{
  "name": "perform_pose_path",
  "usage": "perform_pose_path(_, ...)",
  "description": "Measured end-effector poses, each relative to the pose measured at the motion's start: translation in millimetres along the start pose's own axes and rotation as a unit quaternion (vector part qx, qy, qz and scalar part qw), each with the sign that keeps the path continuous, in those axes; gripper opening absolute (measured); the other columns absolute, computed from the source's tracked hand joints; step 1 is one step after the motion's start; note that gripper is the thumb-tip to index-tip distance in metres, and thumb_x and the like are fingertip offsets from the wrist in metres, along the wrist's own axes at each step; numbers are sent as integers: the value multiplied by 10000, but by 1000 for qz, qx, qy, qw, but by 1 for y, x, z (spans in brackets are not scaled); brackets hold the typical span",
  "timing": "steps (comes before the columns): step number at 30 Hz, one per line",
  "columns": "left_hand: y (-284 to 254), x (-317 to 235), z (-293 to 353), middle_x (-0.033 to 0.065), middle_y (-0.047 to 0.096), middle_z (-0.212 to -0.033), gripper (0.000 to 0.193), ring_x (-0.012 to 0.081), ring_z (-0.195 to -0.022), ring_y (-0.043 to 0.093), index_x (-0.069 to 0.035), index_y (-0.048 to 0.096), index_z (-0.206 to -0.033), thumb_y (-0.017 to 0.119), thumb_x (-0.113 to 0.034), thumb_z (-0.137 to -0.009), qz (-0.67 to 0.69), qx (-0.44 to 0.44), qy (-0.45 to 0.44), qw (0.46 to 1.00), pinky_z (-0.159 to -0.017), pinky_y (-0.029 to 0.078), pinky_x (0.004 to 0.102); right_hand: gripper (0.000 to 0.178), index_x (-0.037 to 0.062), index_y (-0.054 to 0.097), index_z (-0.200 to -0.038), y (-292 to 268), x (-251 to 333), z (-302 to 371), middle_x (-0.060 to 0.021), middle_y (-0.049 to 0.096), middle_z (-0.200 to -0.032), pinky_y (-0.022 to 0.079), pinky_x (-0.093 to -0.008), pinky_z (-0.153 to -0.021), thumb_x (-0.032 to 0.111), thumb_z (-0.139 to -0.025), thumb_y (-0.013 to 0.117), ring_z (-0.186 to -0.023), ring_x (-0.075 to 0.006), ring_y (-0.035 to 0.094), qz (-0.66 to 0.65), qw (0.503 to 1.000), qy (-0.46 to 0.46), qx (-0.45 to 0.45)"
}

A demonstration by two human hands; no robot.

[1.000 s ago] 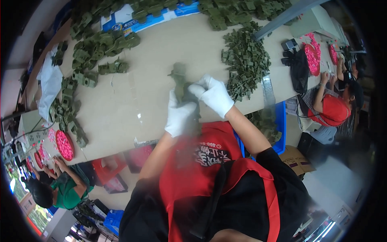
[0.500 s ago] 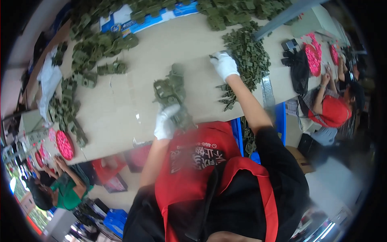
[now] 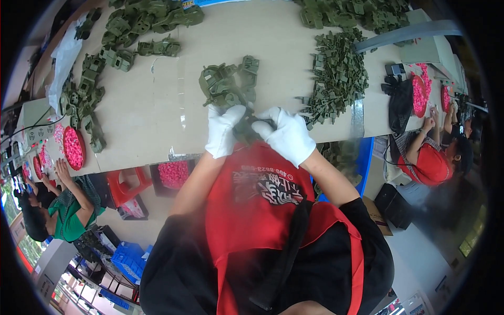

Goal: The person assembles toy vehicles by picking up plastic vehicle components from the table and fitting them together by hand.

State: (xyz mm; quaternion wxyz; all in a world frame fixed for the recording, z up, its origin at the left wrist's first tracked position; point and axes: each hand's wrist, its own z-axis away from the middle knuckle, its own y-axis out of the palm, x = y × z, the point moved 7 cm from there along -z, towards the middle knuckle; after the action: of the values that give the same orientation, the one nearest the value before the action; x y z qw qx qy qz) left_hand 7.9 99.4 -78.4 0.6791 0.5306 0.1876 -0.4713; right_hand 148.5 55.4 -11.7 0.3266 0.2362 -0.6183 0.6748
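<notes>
My left hand (image 3: 223, 128), in a white glove, is closed on a dark green moulded plastic part (image 3: 244, 129) near the table's front edge. My right hand (image 3: 289, 135), also gloved in white, meets it from the right. Its fingers are pinched on a small dark green plastic piece, mostly hidden, against the larger part. Just beyond the hands lie more moulded parts: a chunky hollow one (image 3: 216, 80) and a narrower one (image 3: 249, 72). To the right of my right hand spreads a pile of small green pieces (image 3: 338, 73).
Larger green parts lie in a heap (image 3: 139, 21) at the far left and a row (image 3: 84, 89) down the left side. A grey metal bar (image 3: 409, 35) crosses the far right. Red trays of pink pieces (image 3: 73, 148) stand by co-workers on both sides. A blue crate (image 3: 366, 160) sits below the table edge.
My right hand has come from the small-piece pile back toward me and met my left hand. The left hand's part is now held between both hands. My view has shifted slightly.
</notes>
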Motion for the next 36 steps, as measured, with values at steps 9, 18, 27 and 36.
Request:
perform_pose_path(9, 1, -18, 15, 109, 612, -995, 352, 242, -860, 648, 8, 542, -1133, 514, 87, -791, -72, -20, 29, 997, -777, 552, 371, 138, 53, 568, -852, 5, 23, 10, -147, 676, -809, 539, -416, -641, 135, -802, 666, -712, -327, 662, 40, 997, -35, -56)
perform_pose_path(18, -12, -24, 23, 86, 628, -988, 347, 199, -869, 632, -9, 567, -1109, 551, 54, -768, -145, -84, -5, 986, -803, 524, 328, 87, 93, 566, -847, 35, 19, 7, -122, 646, -764, 528, -431, -604, 121, -815, 641, -677, -333, 637, 37, 994, -72, -75)
perform_pose_path(27, -53, 0, -5, 103, 639, -973, 405, 199, -862, 623, 15, 561, -1122, 644, 3, -725, -116, -25, -83, 990, -794, 510, 319, 252, 58, 636, -956, 67, -16, -24, -176, 673, -942, 522, -414, -730, 282, -840, 650, -859, -347, 654, -75, 993, 30, 88)
perform_pose_path(36, 14, -209, 58, 218, 349, -1455, 777, 288, -1366, 328, 71, 289, -1423, 718, -168, -821, -346, -70, 370, 859, -1156, 183, 377, 215, 60, 680, -1002, -55, 101, -7, -96, 667, -912, 514, -334, -628, 185, -829, 658, -691, -235, 647, -184, 912, -348, 119)
